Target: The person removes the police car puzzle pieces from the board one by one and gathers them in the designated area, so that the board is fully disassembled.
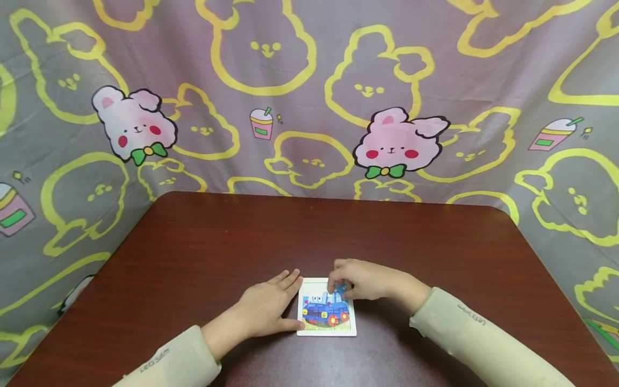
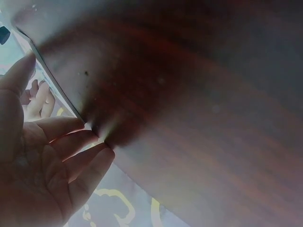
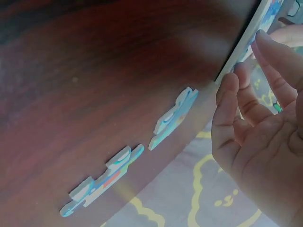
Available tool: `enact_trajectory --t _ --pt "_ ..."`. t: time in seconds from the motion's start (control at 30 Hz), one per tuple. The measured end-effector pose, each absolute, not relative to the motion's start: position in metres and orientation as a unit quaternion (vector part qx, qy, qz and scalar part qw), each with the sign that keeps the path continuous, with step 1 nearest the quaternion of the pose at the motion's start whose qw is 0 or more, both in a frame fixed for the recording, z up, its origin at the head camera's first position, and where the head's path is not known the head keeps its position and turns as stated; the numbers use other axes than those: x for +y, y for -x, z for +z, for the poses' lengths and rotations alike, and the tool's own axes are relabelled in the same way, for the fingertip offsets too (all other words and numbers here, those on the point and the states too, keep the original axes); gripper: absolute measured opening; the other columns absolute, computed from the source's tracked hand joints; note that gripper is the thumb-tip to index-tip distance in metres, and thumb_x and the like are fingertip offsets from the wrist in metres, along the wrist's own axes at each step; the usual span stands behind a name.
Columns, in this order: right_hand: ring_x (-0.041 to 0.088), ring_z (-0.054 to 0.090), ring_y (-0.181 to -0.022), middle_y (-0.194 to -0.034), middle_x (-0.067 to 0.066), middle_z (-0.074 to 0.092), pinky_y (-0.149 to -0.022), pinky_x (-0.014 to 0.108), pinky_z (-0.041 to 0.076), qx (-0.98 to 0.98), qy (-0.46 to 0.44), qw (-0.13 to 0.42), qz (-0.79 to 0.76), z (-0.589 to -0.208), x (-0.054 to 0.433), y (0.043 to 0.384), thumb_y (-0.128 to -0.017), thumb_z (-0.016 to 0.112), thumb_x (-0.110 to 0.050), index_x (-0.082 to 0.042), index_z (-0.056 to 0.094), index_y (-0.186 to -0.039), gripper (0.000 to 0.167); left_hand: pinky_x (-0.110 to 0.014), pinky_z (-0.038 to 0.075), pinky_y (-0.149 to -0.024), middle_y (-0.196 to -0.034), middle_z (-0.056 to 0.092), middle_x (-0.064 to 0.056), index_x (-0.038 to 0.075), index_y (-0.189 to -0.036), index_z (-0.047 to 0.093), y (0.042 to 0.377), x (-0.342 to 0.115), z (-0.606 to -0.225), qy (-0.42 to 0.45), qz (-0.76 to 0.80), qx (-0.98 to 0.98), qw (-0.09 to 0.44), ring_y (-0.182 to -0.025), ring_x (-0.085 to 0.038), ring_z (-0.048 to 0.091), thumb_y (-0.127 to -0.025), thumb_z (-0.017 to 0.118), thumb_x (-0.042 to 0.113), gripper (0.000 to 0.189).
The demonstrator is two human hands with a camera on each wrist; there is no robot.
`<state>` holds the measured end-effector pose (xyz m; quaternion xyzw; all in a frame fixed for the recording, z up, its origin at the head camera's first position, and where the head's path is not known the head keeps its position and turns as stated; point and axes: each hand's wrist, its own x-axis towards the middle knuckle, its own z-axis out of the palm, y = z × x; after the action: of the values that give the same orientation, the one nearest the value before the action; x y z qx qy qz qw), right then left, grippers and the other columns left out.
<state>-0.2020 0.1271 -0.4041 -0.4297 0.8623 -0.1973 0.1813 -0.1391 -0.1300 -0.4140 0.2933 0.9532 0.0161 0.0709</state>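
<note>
A small jigsaw puzzle (image 1: 319, 314) in a white frame lies on the table, its picture a blue cartoon car with red and yellow wheels. Along the frame's left edge rests my left hand (image 1: 268, 307), thumb near the lower corner and fingertips at the upper corner; in the left wrist view this hand (image 2: 52, 156) has its fingers extended against the edge. Over the upper right corner, my right hand (image 1: 369, 279) pinches a blue puzzle piece (image 1: 342, 287) with curled fingers, partly hiding it. The right wrist view shows that hand (image 3: 260, 113) at the frame's side; the piece is unclear there.
Loose puzzle pieces lie on the dark wooden table (image 1: 232, 236) in the right wrist view: one piece (image 3: 174, 118) nearer the hand and a longer group (image 3: 104, 182) beyond it. A patterned curtain (image 1: 309, 107) hangs around the table's back and sides.
</note>
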Motion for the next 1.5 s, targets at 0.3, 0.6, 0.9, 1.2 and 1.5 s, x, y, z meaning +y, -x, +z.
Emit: enact_trajectory --t 0.3,0.6,0.9,1.2,1.5 --pt "0.011 0.05 -0.09 -0.095 -0.004 0.054 -0.077 0.022 0.047 0.868 0.433 0.172 -0.174 -0.404 0.124 0.2 -0.085 0.076 -0.005 -0.021 0.067 -0.095 0.021 -0.043 0.049 -0.104 -0.157 0.042 -0.011 0.005 -0.148 0.046 0.14 -0.129 -0.413 -0.294 0.014 0.954 0.067 -0.143 -0.028 0.044 -0.082 0.066 0.067 0.093" --pt "0.011 0.048 -0.092 -0.097 -0.005 0.052 -0.078 0.023 0.046 0.869 0.433 0.164 -0.177 -0.405 0.123 0.199 -0.085 0.075 -0.004 -0.022 0.063 -0.093 0.023 -0.045 0.051 -0.102 -0.157 0.041 -0.011 0.005 -0.148 0.046 0.139 -0.128 -0.411 -0.292 0.019 0.954 0.071 -0.144 -0.029 0.043 -0.082 0.067 0.066 0.092" --pt "0.008 0.054 -0.08 -0.096 -0.004 0.062 -0.074 0.021 0.049 0.853 0.425 0.175 -0.247 -0.407 0.131 0.203 -0.09 0.068 0.001 -0.019 0.068 -0.104 0.024 -0.046 0.05 -0.103 -0.157 0.041 -0.011 0.006 -0.148 0.046 0.141 -0.128 -0.412 -0.29 0.021 0.954 0.072 -0.143 -0.029 0.043 -0.082 0.067 0.066 0.092" --pt "0.003 0.054 -0.074 -0.083 -0.004 0.066 -0.069 0.02 0.049 0.851 0.398 0.175 -0.296 -0.403 0.131 0.205 -0.091 0.069 -0.003 -0.014 0.068 -0.107 0.02 -0.046 0.051 -0.102 -0.157 0.042 -0.011 0.006 -0.148 0.046 0.139 -0.127 -0.413 -0.288 0.022 0.955 0.069 -0.143 -0.029 0.043 -0.081 0.067 0.066 0.092" --pt "0.003 0.055 -0.075 -0.08 -0.008 0.064 -0.074 0.022 0.049 0.847 0.384 0.176 -0.323 -0.403 0.142 0.206 -0.091 0.069 -0.004 -0.015 0.069 -0.107 0.019 -0.044 0.05 -0.104 -0.156 0.043 -0.011 0.005 -0.148 0.047 0.138 -0.127 -0.41 -0.289 0.026 0.955 0.068 -0.143 -0.029 0.045 -0.081 0.069 0.065 0.092"
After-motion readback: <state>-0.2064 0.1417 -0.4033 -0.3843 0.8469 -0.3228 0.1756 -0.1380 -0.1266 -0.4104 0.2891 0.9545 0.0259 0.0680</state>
